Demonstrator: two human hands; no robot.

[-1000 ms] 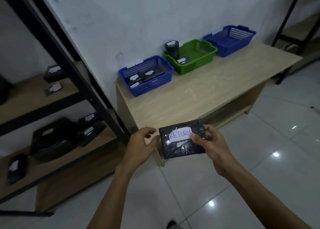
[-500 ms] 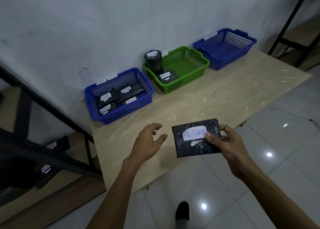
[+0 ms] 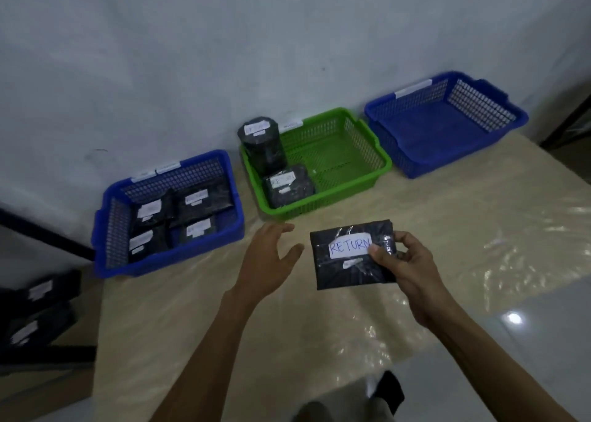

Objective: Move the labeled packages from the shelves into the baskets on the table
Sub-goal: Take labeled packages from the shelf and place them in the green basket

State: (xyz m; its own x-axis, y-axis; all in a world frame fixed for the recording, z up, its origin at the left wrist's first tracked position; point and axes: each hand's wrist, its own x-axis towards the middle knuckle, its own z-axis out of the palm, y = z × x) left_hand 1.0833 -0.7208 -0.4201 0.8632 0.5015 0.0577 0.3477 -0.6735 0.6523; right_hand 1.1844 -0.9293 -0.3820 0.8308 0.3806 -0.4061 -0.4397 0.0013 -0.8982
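— Where do we have the flat black plastic-wrapped package [image 3: 350,261] with the white label reading RETURN?

— In our right grip [image 3: 406,261]. The thumb presses on the label's right end and the fingers curl round the package's right edge. We hold it label-up above the pale wooden worktop [image 3: 447,229], in front of the green plastic mesh basket [image 3: 319,202].

— And our left grip [image 3: 268,255]?

— Released, with the fingers loosely spread. It hovers just beside the package's left edge, apart from it.

— What do we see in the baskets?

— The green one holds a black wrapped cylinder [image 3: 262,143] standing upright in its back left corner and a flat black packet [image 3: 289,186] in front of that. The blue mesh basket on the left [image 3: 166,261] holds four flat black labelled packets. We cannot read their labels. The blue mesh basket on the right [image 3: 431,133] stands beside the green one, against the wall.

— Anything on the shelf?

— Two dark labelled packets [image 3: 41,290] lie low at the far left, blurred.
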